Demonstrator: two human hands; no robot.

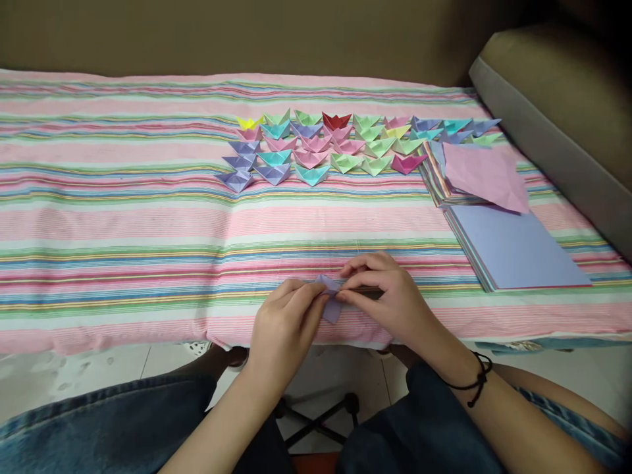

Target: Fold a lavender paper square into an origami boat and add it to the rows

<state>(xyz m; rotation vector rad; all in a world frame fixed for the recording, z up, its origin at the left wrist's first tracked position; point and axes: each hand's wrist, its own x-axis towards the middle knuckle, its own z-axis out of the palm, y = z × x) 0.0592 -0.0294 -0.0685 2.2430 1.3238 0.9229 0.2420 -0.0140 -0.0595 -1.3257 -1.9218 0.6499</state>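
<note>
My left hand (pixel 285 322) and my right hand (pixel 385 296) meet near the front edge of the striped cloth, both pinching a small folded lilac paper (pixel 332 299). The fingers of each hand are closed on the paper's edges, and part of it hangs below the fingertips. A black cord sits on my right wrist (pixel 476 378).
Several rows of folded paper boats (pixel 345 148) in many colours lie further back. At the right sit two stacks of square paper: a lilac-topped one (pixel 516 247) and one under a loose pink sheet (pixel 484 174). A cushion (pixel 557 105) lies at far right. The striped cloth (pixel 123 217) covers the surface.
</note>
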